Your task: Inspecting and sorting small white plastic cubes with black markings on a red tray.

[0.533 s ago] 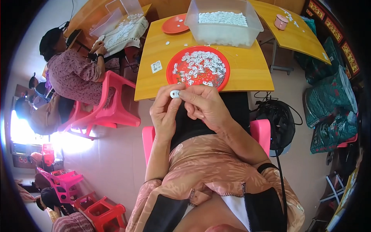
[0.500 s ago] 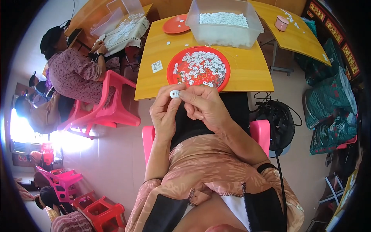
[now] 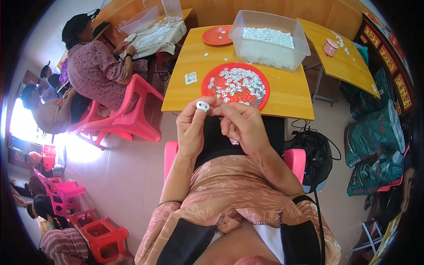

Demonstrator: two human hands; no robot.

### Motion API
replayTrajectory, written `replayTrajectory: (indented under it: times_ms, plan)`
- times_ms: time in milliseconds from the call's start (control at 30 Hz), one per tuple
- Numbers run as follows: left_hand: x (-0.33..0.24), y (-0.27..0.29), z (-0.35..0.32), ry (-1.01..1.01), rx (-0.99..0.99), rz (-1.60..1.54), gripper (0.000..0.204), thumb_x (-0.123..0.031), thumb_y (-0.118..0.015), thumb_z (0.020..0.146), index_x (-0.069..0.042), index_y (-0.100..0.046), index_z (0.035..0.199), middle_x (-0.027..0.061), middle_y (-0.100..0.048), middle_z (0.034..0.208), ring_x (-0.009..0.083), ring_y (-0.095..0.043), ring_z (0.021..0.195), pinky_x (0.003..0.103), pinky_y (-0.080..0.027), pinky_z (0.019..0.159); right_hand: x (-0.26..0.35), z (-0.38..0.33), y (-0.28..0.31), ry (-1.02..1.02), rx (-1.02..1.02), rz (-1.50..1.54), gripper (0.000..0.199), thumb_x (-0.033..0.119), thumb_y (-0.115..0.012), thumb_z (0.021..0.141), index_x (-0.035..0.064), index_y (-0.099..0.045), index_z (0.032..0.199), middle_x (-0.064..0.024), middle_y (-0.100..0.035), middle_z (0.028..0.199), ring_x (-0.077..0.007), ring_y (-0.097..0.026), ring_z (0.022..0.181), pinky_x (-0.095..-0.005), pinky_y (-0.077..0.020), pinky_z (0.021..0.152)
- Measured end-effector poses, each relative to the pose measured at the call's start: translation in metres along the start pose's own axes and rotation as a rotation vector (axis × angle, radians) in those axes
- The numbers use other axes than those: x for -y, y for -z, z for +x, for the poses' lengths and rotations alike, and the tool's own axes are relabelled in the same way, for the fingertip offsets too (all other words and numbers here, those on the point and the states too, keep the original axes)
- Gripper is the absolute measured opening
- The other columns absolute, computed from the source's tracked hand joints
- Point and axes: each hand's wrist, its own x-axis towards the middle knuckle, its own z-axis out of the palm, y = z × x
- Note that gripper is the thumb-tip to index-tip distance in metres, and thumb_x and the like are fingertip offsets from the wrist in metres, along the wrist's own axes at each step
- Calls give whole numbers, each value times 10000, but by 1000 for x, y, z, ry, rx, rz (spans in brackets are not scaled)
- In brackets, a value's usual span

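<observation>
My left hand [image 3: 191, 128] pinches a small white plastic piece [image 3: 202, 106] between thumb and fingertips, just in front of the yellow table's near edge. My right hand [image 3: 242, 126] is beside it with curled fingers, its fingertips reaching toward the same piece; whether it touches the piece I cannot tell. Just beyond my hands a round red tray [image 3: 211, 79] holds several of the same small white pieces. Farther back stands a clear plastic tub [image 3: 269, 55] filled with white pieces.
The yellow table [image 3: 287, 95] also carries a small white card [image 3: 191, 78], a red plate [image 3: 216, 36] and loose pieces. Another person [image 3: 95, 70] sits at the left on a pink chair [image 3: 132, 119]. Black bag [image 3: 316, 157] and green sacks [image 3: 373, 132] lie at right.
</observation>
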Motion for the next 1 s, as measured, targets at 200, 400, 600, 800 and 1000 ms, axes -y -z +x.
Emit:
replayTrajectory:
  times_ms: [200, 400, 600, 800, 1000]
  plan:
    - [-8, 25, -9, -64, 37, -71, 306, -224, -580, 1103, 41, -676, 1222, 94, -709, 1032, 151, -638, 935, 285, -499, 810, -39, 9, 29, 12, -69, -50, 336, 301, -654, 1057, -28, -721, 1043, -48, -631, 666, -46, -439, 459, -208, -296, 428]
    - [-18, 35, -10, -84, -11, -82, 312, -227, -572, 1107, 46, -669, 1225, 85, -687, 995, 158, -635, 923, 285, -508, 805, -94, 8, 66, -156, -125, -155, 347, 310, -682, 1035, -34, -727, 1014, -50, -639, 664, -53, -456, 459, -212, -321, 436]
    - [-23, 36, -14, -133, -36, -164, 338, -226, -552, 1116, 60, -648, 1267, 98, -687, 993, 172, -640, 897, 291, -525, 794, -114, 10, 89, -342, 61, -285, 334, 318, -710, 1013, -11, -755, 969, -44, -659, 672, -56, -491, 489, -217, -366, 467]
    - [-23, 38, -7, 14, -213, -158, 382, -215, -562, 1111, 66, -626, 1362, 95, -739, 988, 101, -645, 818, 234, -516, 738, -155, 23, 135, -407, 123, -601, 290, 291, -759, 972, 2, -768, 956, -53, -702, 702, -79, -569, 546, -231, -428, 520]
    - [-17, 45, -2, 78, -369, -15, 342, -204, -651, 1063, 54, -689, 1286, 140, -789, 1020, 84, -656, 762, 202, -499, 681, -164, 25, 141, -335, 131, -984, 291, 281, -796, 939, -8, -764, 946, -52, -731, 733, -99, -667, 648, -265, -518, 616]
